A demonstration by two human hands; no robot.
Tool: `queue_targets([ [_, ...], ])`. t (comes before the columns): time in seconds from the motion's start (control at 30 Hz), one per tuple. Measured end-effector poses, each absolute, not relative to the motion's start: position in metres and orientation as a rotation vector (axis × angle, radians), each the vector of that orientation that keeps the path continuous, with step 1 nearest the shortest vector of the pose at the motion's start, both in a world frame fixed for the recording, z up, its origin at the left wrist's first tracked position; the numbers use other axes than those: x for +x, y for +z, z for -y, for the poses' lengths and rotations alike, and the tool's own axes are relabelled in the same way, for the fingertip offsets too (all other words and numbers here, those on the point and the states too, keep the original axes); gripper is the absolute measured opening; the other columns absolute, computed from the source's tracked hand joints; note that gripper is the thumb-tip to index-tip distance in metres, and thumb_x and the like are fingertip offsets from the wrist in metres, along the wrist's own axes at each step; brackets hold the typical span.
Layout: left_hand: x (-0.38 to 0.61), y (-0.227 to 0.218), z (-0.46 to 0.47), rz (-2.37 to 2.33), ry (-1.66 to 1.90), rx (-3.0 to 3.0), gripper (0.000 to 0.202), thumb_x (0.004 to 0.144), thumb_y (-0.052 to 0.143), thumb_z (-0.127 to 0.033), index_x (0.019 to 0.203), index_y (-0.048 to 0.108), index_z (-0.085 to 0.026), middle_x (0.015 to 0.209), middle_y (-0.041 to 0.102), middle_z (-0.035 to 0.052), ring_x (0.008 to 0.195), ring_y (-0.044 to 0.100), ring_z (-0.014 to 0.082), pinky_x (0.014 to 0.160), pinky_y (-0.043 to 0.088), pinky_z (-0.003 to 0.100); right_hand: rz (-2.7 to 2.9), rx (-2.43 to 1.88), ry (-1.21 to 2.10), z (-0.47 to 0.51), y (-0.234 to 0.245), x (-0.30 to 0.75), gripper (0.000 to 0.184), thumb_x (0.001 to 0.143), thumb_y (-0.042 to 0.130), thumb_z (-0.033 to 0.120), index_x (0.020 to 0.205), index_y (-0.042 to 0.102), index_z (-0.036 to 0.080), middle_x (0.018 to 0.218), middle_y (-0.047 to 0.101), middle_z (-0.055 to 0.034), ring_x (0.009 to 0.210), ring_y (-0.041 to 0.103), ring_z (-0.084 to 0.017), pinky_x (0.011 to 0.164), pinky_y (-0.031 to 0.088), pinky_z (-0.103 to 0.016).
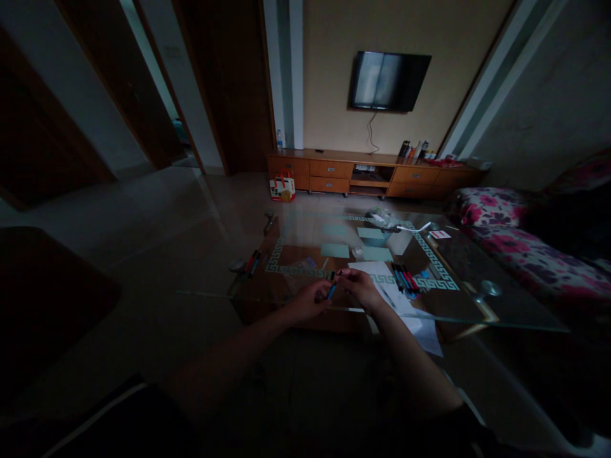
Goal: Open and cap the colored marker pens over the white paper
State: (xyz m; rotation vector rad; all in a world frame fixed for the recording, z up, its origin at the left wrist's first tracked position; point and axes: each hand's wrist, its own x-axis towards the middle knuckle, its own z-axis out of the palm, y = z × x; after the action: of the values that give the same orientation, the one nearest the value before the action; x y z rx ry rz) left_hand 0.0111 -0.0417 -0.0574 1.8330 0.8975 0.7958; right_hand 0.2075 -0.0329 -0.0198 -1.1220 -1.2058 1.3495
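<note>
Both my hands meet over the near edge of a glass coffee table. My left hand is closed around a blue pen whose dark tip points up. My right hand pinches the pen's upper end, at what may be its cap. A bunch of red, blue and black pens lies on the glass just right of my right hand. White paper sheets lie under and beside that hand.
Two or three more pens rest on the table's left edge. Pale green cards lie mid-table. A floral sofa stands at right. Beyond are a wooden TV cabinet, a wall TV and a red-and-white box.
</note>
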Motion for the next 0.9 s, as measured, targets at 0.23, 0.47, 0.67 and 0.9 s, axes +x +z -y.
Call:
queue_targets([
  [0.23, 0.011, -0.057, 0.041, -0.919, 0.823, 1.855, 0.038, 0.08, 0.068, -0.025, 0.115, 0.057, -0.018, 0.088, 0.06, 0.0013, 0.074, 0.06, 0.0127, 0.069, 0.047, 0.025, 1.2, -1.136, 1.371, 0.033, -0.02, 0.208, 0.046, 0.059, 0.085, 0.049, 0.086, 0.067, 0.016, 0.073, 0.065, 0.0005, 0.056, 0.049, -0.009, 0.051, 0.034, -0.023],
  [0.47, 0.01, -0.057, 0.04, -0.92, 0.82, 1.866, 0.04, 0.075, 0.075, -0.031, 0.109, 0.059, -0.017, 0.083, 0.06, -0.0001, 0.072, 0.058, 0.0125, 0.066, 0.045, 0.024, 1.204, -1.18, 1.338, 0.034, -0.023, 0.207, 0.046, 0.058, 0.084, 0.053, 0.071, 0.057, 0.018, 0.062, 0.058, 0.0035, 0.052, 0.047, -0.009, 0.048, 0.034, -0.022],
  [0.67, 0.012, -0.05, 0.041, -0.887, 0.797, 1.913, 0.024, 0.085, 0.065, -0.032, 0.104, 0.063, -0.017, 0.087, 0.065, 0.0025, 0.075, 0.058, 0.0134, 0.068, 0.045, 0.025, 1.269, -1.144, 1.374, 0.031, -0.031, 0.209, 0.042, 0.069, 0.078, 0.05, 0.092, 0.061, 0.02, 0.077, 0.067, 0.0, 0.059, 0.058, -0.012, 0.047, 0.036, -0.021],
  [0.9, 0.009, -0.045, 0.039, -0.999, 0.838, 2.051, 0.021, 0.091, 0.055, -0.033, 0.096, 0.067, -0.017, 0.088, 0.066, 0.0041, 0.079, 0.058, 0.0158, 0.072, 0.045, 0.027, 1.399, -1.078, 1.441, 0.034, -0.024, 0.211, 0.042, 0.066, 0.081, 0.041, 0.097, 0.064, 0.018, 0.082, 0.07, -0.0024, 0.07, 0.066, -0.016, 0.055, 0.044, -0.023],
])
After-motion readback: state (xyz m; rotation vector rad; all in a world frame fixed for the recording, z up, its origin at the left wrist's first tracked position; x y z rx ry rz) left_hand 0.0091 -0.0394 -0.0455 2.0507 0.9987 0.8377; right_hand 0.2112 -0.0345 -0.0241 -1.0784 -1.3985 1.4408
